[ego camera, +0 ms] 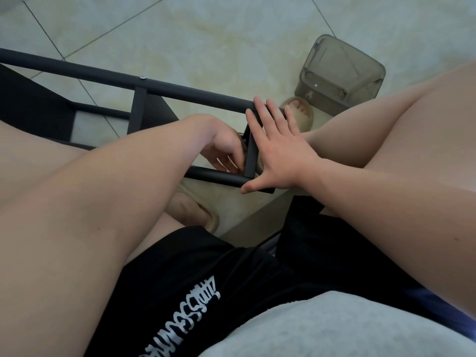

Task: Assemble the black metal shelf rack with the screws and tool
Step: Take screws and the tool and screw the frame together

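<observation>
Over pale floor tiles [231, 34] the black rack [77, 70] stretches from upper left to centre. The right hand [278, 155] presses flat, fingers straight, on its end crossbar [251, 155]. Just left, the left hand [226, 148] curls at the joint, its hold hidden.

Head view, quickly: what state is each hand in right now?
Left hand: curled at the black metal rack; grip cannot be told.
Right hand: open, pressing flat on the rack.

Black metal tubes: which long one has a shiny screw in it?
The farther long black metal tube: a small silver screw sits on it. The nearer tube, by the thumb of the right hand, shows none.
</observation>
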A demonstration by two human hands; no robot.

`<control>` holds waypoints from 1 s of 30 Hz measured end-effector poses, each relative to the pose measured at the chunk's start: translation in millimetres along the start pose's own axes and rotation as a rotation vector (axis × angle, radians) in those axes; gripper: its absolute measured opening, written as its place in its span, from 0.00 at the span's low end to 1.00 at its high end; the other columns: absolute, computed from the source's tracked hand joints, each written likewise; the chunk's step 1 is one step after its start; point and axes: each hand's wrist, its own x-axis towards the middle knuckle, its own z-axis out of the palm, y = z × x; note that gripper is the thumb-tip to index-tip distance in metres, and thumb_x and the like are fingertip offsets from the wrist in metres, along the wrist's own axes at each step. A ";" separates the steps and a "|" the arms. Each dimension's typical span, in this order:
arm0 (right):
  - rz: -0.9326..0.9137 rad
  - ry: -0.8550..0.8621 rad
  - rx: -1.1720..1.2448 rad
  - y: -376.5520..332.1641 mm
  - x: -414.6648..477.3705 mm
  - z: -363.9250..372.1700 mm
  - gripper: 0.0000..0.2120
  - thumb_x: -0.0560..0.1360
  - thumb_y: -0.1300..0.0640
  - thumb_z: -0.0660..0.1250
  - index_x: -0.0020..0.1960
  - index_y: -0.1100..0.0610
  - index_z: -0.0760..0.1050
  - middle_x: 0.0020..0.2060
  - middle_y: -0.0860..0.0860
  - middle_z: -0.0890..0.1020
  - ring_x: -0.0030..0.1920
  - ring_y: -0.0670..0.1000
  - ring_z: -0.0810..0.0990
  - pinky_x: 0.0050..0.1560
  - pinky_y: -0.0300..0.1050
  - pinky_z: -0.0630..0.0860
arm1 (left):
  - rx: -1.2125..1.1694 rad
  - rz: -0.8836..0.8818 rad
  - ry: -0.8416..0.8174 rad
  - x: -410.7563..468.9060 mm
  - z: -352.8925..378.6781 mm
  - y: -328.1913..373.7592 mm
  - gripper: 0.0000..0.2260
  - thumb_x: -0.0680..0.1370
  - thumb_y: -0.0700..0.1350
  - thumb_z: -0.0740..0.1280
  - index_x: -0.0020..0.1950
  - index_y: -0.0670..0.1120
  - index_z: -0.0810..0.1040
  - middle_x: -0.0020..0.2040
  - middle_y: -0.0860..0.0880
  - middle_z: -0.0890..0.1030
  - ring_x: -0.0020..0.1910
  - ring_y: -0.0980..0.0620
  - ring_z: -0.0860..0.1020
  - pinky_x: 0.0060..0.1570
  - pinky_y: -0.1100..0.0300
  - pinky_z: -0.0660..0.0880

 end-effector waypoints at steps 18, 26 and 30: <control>0.002 -0.004 0.004 -0.4 -0.7 -0.8 0.72 0.58 0.16 0.63 0.82 0.60 0.36 0.81 0.59 0.35 0.81 0.61 0.34 0.80 0.62 0.38 | -0.031 -0.028 -0.031 -6.2 -1.7 -0.8 0.09 0.77 0.37 0.67 0.54 0.47 0.82 0.52 0.48 0.82 0.50 0.51 0.80 0.54 0.55 0.75; 0.003 -0.002 0.003 -0.5 -0.8 0.3 0.72 0.58 0.16 0.63 0.82 0.60 0.37 0.81 0.59 0.35 0.81 0.61 0.34 0.79 0.63 0.38 | 0.016 -0.034 0.014 -2.4 7.0 -3.1 0.07 0.76 0.40 0.71 0.52 0.47 0.85 0.48 0.51 0.84 0.46 0.52 0.79 0.56 0.55 0.74; 0.006 -0.002 0.002 -0.5 0.1 0.5 0.73 0.57 0.16 0.62 0.82 0.60 0.37 0.81 0.59 0.35 0.81 0.61 0.34 0.79 0.62 0.37 | 0.018 -0.034 0.010 -2.0 5.7 -2.0 0.08 0.76 0.38 0.70 0.54 0.45 0.82 0.45 0.50 0.82 0.44 0.53 0.78 0.55 0.56 0.71</control>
